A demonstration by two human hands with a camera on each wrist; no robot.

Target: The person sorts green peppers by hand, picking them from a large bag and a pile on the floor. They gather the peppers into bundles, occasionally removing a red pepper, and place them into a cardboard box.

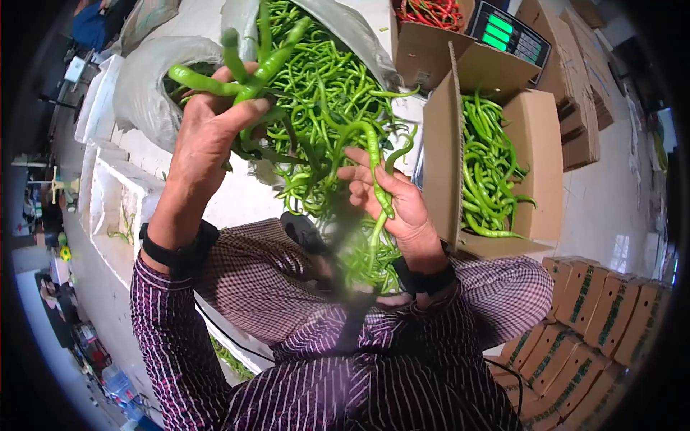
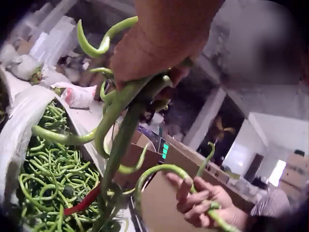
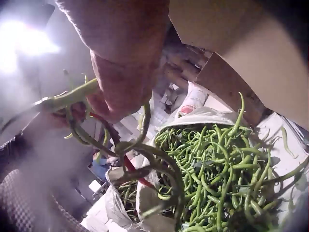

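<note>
My left hand (image 1: 205,129) grips a bunch of long green chili peppers (image 1: 267,66), with tips poking out above the thumb and below the palm. A red chili pepper (image 2: 84,201) hangs low by this bunch in the left wrist view. To its right, my right hand (image 1: 406,208) holds a curved green chili pepper (image 1: 373,154) between thumb and fingers. Beneath both hands spreads a heap of green chili peppers (image 1: 323,68), spilling from an open whitish sack (image 1: 363,39). In the right wrist view, the right fingertips are mostly hidden behind the hand.
An open cardboard box (image 1: 540,158) with green chili peppers stands at the right. Behind it are a scale display (image 1: 507,37) and a box of red chili peppers (image 1: 430,13). Printed cartons (image 1: 604,305) are stacked at the lower right; a white foam box (image 1: 108,197) is at left.
</note>
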